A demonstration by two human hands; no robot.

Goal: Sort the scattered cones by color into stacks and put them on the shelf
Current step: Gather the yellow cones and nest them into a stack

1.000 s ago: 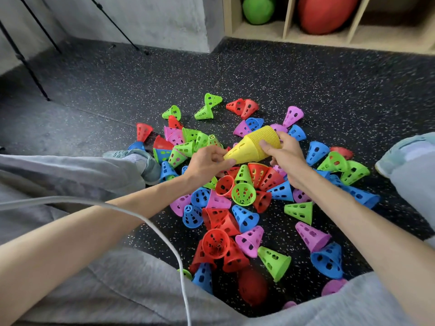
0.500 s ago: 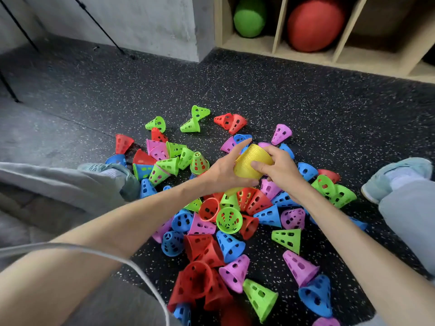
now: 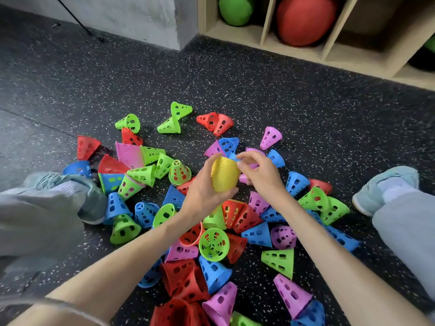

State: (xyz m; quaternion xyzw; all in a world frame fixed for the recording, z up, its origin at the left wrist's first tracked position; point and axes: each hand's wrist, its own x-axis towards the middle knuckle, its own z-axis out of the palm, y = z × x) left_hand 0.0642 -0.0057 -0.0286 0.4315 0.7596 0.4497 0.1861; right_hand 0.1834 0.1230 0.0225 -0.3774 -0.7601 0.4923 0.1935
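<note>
1. Flooring: the dark speckled floor [image 3: 270,95] carries every loose item and extends on all sides of the grip.
2. Shelf [image 3: 292,47]: a pale wooden unit beyond the grip, at floor level, divided into compartments. One compartment contains a green ball [image 3: 235,9]; the next to its right contains a red ball [image 3: 306,18].
3. Legs: grey trouser legs lie to either side of the grip, each ending in a pale blue-grey shoe, the left shoe [image 3: 70,184] and the right shoe [image 3: 386,187].
4. Scattered cones [image 3: 254,234]: perforated cones in red, green, blue and pink lie on the floor beneath, beside and short of the grip, most on their sides, some overlapping or nested. A green cone [image 3: 213,244] short of the grip shows its open mouth to the camera.
5. Yellow stack [image 3: 224,174]: nested yellow cones, ribbed rims uppermost, held above the scattered cones with no contact to the floor.
6. Left hand [image 3: 202,191]: grip closed around the left side and lower body of the yellow stack, thumb at the front, fingers curled behind.
7. Right hand [image 3: 261,172]: grip pinched, fingertips [image 3: 240,161] touching the upper right rim of the yellow stack.
</note>
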